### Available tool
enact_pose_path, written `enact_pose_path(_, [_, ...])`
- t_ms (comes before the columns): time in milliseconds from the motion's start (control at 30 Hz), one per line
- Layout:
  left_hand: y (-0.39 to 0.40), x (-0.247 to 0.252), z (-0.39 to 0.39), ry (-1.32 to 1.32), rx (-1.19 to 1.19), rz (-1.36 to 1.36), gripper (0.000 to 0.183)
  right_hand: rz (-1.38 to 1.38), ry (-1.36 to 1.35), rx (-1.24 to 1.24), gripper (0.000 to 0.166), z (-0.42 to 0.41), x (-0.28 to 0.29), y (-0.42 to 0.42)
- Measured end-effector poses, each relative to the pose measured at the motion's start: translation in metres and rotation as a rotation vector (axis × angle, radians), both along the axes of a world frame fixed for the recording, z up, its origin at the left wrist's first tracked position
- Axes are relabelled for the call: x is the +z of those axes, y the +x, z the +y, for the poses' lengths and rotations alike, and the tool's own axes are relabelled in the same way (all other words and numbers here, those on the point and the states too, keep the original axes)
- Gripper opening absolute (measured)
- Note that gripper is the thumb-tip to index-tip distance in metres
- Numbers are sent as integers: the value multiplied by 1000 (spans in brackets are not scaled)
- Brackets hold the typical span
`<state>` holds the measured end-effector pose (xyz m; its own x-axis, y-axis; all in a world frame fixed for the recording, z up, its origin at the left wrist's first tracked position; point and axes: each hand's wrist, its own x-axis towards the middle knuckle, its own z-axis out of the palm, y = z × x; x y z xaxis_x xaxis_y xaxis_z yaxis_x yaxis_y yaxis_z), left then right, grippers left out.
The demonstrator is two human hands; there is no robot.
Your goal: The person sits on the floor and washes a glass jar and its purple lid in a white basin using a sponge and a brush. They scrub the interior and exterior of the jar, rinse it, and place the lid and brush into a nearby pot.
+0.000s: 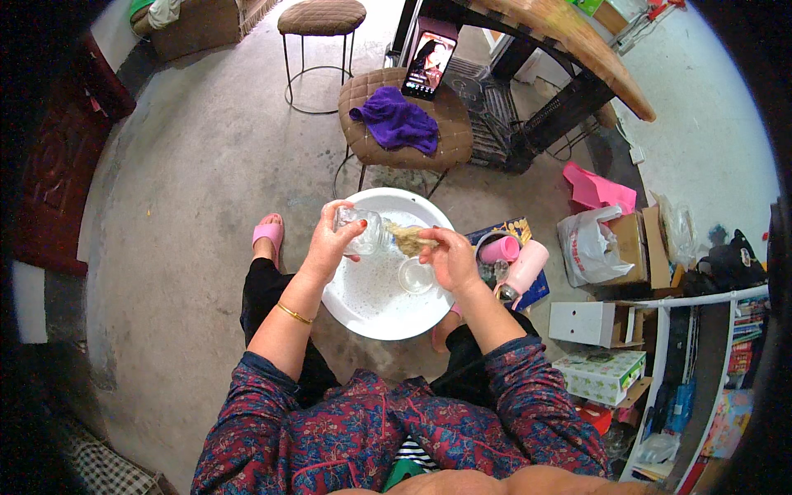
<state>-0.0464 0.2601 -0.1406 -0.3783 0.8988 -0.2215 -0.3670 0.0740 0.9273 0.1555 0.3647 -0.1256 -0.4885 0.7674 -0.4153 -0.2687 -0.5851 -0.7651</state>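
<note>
My left hand [334,238] grips a clear glass jar [362,232] on its side, its mouth facing right, above a white basin [387,328] of sudsy water. In my right hand [448,257] is a yellowish-beige scrubbing cloth or loofah [408,239], held at the jar's mouth; whether its tip is inside the jar I cannot tell. Below that hand a round clear lid or shallow dish [416,276] lies in the basin.
Right of the basin, a pink tumbler [529,266] and a pink cup [500,249] sit by a dark blue box [535,297]. Ahead, a quilted stool [371,158] holds a purple cloth [396,120] and a phone [430,65]. A white plastic bag [591,247] and shelves [662,346] stand at right.
</note>
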Motion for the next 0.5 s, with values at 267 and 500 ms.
enact_pose_path(267, [-1,-9,-4,-79,0,60,49,-861,1207,681,21,-27,-43,-14])
enact_pose_path(500, [6,-11,-2,-118,-41,166,53,-1106,1538,1121,36,-59,-72,-27])
